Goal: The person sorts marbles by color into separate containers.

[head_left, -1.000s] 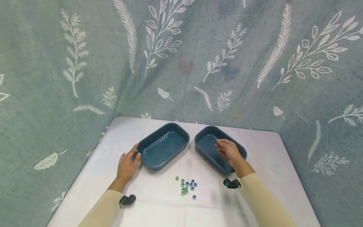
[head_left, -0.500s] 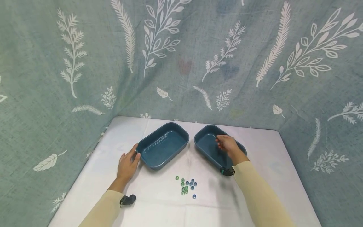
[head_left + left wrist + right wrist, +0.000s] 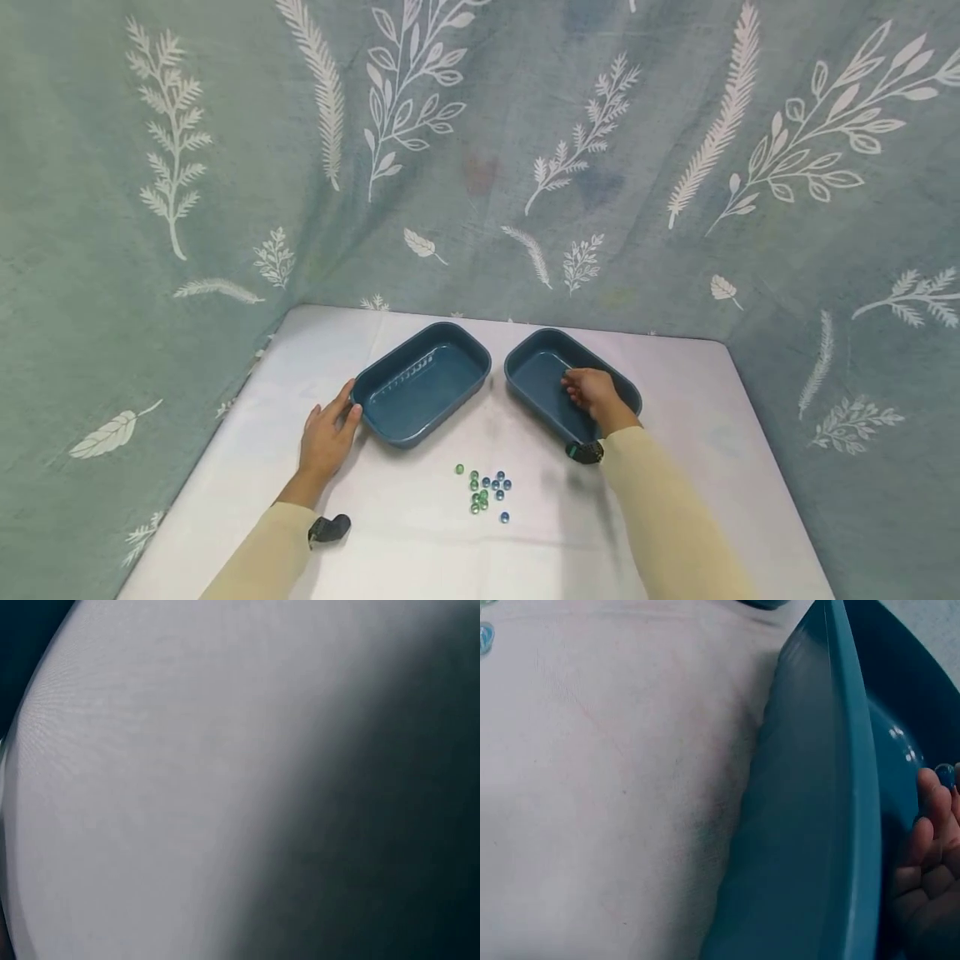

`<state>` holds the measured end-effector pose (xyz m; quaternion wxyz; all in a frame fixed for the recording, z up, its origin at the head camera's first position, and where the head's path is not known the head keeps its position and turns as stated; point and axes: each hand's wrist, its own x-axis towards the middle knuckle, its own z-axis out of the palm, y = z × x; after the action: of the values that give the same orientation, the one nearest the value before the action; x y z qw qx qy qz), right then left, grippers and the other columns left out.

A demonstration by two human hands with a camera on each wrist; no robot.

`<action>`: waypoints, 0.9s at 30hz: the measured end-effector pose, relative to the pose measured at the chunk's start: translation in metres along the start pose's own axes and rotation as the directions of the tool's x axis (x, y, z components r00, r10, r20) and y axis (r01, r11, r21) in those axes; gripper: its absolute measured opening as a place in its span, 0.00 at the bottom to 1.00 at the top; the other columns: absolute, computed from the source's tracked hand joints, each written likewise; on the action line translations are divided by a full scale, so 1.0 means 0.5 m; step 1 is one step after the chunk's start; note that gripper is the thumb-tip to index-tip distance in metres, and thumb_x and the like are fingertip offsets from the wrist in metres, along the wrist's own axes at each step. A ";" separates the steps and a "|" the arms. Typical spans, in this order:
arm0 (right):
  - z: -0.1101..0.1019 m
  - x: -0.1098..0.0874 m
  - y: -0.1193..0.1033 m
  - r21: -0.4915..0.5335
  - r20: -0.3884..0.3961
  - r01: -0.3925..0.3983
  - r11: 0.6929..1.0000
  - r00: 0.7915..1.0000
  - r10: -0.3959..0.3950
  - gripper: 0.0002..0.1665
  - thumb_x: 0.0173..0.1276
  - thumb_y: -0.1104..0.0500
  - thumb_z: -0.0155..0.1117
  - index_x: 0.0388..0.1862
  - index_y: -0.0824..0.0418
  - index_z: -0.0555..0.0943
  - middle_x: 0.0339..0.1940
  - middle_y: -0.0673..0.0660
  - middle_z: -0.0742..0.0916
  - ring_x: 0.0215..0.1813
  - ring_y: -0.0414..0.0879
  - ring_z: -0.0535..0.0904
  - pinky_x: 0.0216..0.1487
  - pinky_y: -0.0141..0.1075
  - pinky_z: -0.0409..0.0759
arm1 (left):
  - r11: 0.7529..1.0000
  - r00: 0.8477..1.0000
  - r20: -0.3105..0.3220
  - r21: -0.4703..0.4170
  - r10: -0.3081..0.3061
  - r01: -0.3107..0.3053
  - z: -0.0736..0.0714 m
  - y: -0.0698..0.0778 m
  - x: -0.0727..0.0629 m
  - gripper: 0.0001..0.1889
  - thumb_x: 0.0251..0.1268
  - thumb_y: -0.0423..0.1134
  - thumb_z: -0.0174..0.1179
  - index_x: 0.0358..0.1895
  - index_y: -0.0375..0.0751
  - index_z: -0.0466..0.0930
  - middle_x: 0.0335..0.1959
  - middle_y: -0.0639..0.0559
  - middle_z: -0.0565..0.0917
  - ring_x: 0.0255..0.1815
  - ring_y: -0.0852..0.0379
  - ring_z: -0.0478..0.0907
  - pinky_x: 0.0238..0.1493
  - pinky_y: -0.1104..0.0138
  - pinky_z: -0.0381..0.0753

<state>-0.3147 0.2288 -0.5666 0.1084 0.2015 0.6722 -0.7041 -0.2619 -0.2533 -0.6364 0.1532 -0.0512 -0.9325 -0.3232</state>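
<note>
Marble [image 3: 946, 776] between the right fingers [image 3: 928, 782]

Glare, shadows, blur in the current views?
Head: soft shadow on the white tabletop beside the right sleeve, pale reflections in the left tray. Left wrist: heavily blurred dark area at right, can't tell what it is. Right wrist: bright glints inside the right tray, shadow along its outer wall.

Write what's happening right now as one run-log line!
right hand: holds blue marble over right tray | left hand: touches left tray | green marbles, other blue marbles: on white cloth
</note>
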 end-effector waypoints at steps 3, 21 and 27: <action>0.013 0.004 0.005 -0.020 -0.028 -0.027 0.999 0.999 0.026 0.11 0.70 0.64 0.58 0.46 0.72 0.80 0.26 0.53 0.84 0.22 0.38 0.74 0.24 0.28 0.75 | 1.000 1.000 -0.006 0.003 -0.005 0.006 -0.013 -0.007 -0.006 0.28 0.76 0.52 0.48 0.76 0.56 0.58 0.57 0.37 0.79 0.63 0.34 0.70 0.72 0.43 0.45; 0.032 0.018 0.018 -0.140 -0.093 -0.054 0.989 0.995 0.041 0.06 0.70 0.65 0.60 0.38 0.70 0.79 0.23 0.53 0.83 0.19 0.37 0.73 0.20 0.26 0.74 | 0.999 1.000 0.007 -0.033 -0.012 0.012 -0.012 -0.001 -0.011 0.28 0.76 0.53 0.47 0.76 0.56 0.58 0.60 0.36 0.77 0.64 0.34 0.69 0.72 0.44 0.44; 0.026 0.029 0.030 -0.163 -0.112 -0.035 0.986 0.994 0.017 0.07 0.72 0.64 0.58 0.37 0.69 0.78 0.24 0.54 0.82 0.20 0.38 0.76 0.20 0.27 0.74 | 1.000 1.000 -0.011 -0.009 0.000 0.000 0.001 -0.003 0.003 0.28 0.77 0.53 0.46 0.76 0.57 0.58 0.59 0.38 0.78 0.64 0.36 0.69 0.72 0.44 0.45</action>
<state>-0.3233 0.2164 -0.5860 0.0967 0.2391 0.7304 -0.6325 -0.2635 -0.2540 -0.6373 0.1581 -0.0502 -0.9301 -0.3278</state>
